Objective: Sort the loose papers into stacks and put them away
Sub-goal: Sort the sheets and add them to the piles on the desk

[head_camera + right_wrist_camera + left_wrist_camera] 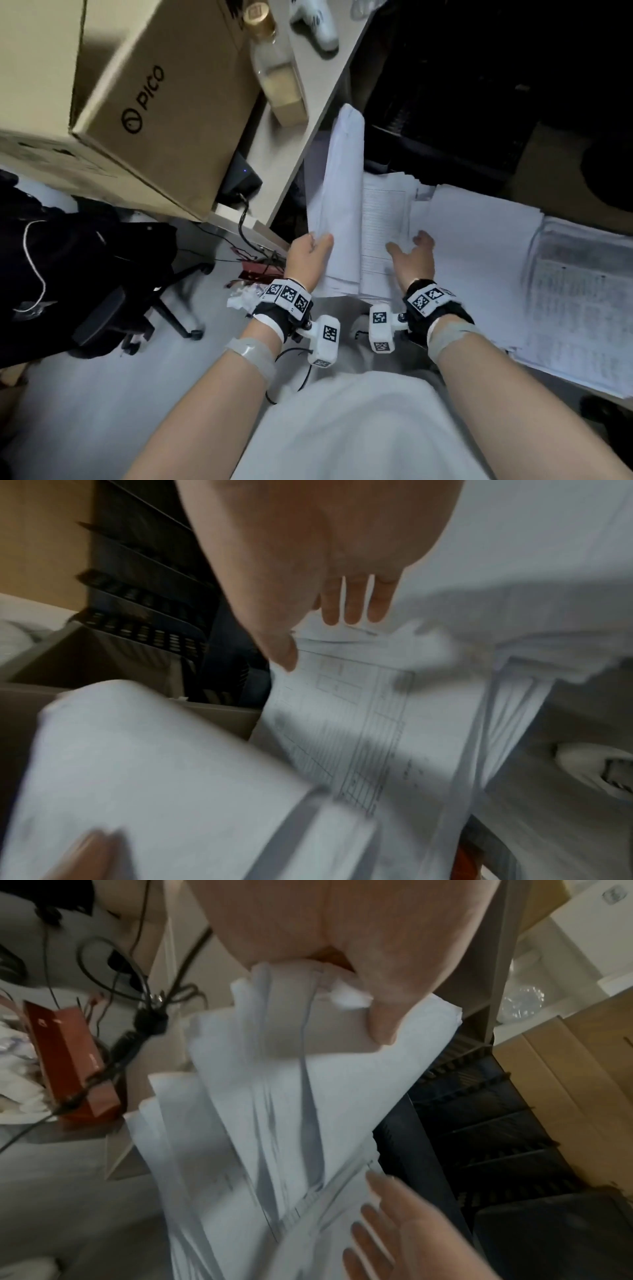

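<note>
Your left hand (306, 251) pinches the near edge of a thick sheaf of white printed papers (339, 192), thumb on top and fingers (383, 1020) curled beneath, the sheaf lifted and bowing away from the fingers toward the edge of the pale desk (291, 171). Your right hand (412, 253) lies with fingers (352, 607) straight and close together on a ruled white form sheet (383, 222), the top of a low stack just beyond the fingertips. More white paper piles (479, 246) spread to the outer side of your right hand, with a pile of densely printed pages (579, 308) further out. A black mesh tiered file tray (147, 601) stands past your right thumb, likely the place for the stacks. The risk appears to be the one-edge pinch: the sagging sheaf may fan and shed sheets to the floor, and the loose, overlapping piles could slide together if brushed.
</note>
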Demonstrator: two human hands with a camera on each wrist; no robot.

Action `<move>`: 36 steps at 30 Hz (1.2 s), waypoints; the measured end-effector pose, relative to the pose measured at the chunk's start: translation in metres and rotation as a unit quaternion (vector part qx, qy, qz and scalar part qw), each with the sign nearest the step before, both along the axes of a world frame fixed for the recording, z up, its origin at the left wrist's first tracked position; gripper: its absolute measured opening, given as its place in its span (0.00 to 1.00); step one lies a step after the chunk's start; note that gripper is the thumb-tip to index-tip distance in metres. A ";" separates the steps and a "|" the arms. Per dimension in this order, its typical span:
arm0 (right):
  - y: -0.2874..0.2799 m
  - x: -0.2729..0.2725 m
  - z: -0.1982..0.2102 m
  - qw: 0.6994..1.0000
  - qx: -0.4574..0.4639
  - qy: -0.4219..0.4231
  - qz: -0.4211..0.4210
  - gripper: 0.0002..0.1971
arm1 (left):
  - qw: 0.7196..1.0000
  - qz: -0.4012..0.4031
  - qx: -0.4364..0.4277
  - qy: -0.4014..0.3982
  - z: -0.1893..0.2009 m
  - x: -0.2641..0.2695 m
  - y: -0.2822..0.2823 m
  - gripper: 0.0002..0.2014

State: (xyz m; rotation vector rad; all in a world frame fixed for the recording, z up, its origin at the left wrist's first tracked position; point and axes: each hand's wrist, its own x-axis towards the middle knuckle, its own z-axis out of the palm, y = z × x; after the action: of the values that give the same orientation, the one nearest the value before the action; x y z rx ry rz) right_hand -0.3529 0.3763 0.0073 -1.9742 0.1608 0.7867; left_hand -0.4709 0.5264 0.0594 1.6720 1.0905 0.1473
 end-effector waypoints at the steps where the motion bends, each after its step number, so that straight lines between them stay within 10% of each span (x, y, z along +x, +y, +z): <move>1: -0.005 0.002 0.006 0.999 0.017 -0.023 0.020 0.34 | 1.000 -0.009 -0.008 -0.003 -0.001 0.008 -0.005 0.21; 12: -0.079 0.033 0.083 0.971 0.122 -0.016 0.202 0.55 | 0.982 -0.102 -0.143 -0.074 0.035 0.080 -0.073 0.22; 36: -0.231 0.052 0.082 0.953 0.113 -0.051 0.278 0.53 | 0.986 0.032 -0.152 -0.062 0.052 0.085 -0.237 0.17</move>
State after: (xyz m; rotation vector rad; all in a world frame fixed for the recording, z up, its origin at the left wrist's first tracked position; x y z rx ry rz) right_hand -0.3014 0.1456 0.0888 -1.8467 -0.5480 1.0023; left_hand -0.3855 0.2889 0.1114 1.3392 1.0174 0.1175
